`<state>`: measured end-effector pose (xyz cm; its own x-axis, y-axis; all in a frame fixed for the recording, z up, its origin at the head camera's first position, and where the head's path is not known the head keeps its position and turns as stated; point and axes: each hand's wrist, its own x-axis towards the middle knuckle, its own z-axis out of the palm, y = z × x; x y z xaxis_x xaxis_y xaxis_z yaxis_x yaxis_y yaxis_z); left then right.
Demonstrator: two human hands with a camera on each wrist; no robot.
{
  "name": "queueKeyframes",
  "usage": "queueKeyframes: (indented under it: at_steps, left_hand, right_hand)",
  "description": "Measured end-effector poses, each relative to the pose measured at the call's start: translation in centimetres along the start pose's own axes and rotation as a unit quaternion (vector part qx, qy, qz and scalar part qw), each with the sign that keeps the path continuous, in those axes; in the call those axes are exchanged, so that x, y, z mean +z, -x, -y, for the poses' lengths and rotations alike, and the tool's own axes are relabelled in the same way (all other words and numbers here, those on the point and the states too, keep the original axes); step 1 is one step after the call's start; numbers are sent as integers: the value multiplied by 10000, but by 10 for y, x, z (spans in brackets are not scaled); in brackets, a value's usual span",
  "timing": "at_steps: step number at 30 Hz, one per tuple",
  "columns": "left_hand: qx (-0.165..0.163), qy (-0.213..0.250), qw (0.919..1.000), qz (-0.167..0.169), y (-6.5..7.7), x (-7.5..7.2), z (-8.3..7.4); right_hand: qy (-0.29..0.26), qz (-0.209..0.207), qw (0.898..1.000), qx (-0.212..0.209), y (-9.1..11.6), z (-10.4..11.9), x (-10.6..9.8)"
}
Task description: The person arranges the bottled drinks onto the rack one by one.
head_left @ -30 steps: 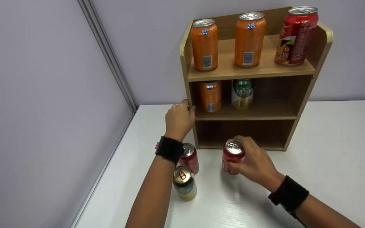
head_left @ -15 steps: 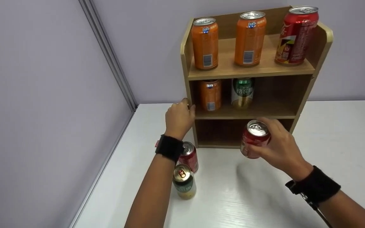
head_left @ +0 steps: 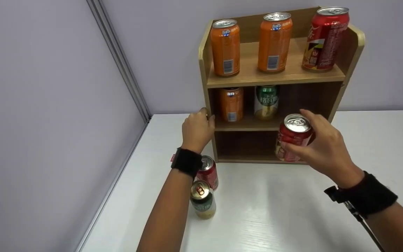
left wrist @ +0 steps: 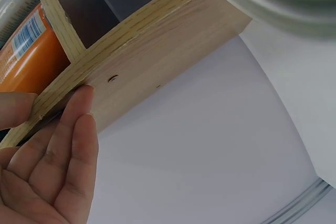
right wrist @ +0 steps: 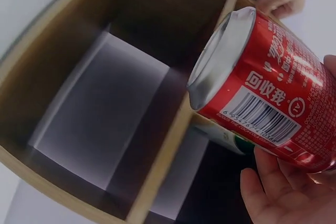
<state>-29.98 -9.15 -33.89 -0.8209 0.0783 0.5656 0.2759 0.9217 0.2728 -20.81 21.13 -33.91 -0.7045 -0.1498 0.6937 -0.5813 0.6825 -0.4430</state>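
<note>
My right hand (head_left: 327,147) grips a red Coca-Cola can (head_left: 292,141) between thumb and fingers, raised off the table in front of the wooden shelf's lower part. The right wrist view shows the can's barcode side and silver base (right wrist: 218,59), with the shelf's compartments behind. At the left, my left hand (head_left: 198,131) pinches the side panel of the wooden shelf (left wrist: 173,35), thumb at the front edge and fingers on the outer face. On the middle shelf stand an orange Fanta can (head_left: 232,105) and a green-and-white can (head_left: 266,103); the bottom compartment shows no can.
Two orange Fanta cans (head_left: 225,49) (head_left: 275,43) and a red can (head_left: 325,40) stand on the top shelf. Beside my left forearm, another red can (head_left: 208,175) and a gold-topped green can (head_left: 203,203) stand on the white table (head_left: 250,224). A wall (head_left: 65,122) rises at the left.
My right hand has lifted the red Coca-Cola can off the table and carried it up and to the right, to the height of the middle shelf's edge. My left hand stays on the shelf.
</note>
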Motion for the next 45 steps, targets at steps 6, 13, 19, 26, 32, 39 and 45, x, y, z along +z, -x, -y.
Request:
queueKeyframes:
  at_steps: [6, 13, 19, 26, 32, 39, 45]
  left_hand:
    - [-95, -11, 9999, 57, 1, 0, 2]
    - [-78, 10, 9999, 93, 1, 2, 4]
    - [-100, 8, 9998, 149, 2, 2, 3]
    - [-103, -15, 9998, 180, 2, 2, 3]
    - [-63, 5, 9999, 150, 0, 1, 1]
    - [-11, 32, 10000, 86, -2, -1, 1]
    - [10, 38, 10000, 81, -1, -1, 2]
  right_hand:
    - [-169, 16, 9977, 653, -18, 0, -12]
    - [-249, 33, 9912, 1301, -34, -7, -17]
    - [-275, -83, 9900, 1383, -45, -15, -14]
    - [-401, -44, 9865, 1584, -56, -21, -10]
    - [-443, -65, 9804, 1917, -59, -26, -11]
    - [-508, -283, 9775, 2028, -64, -30, -7]
    - [-599, -188, 9722, 2254, -69, -34, -3]
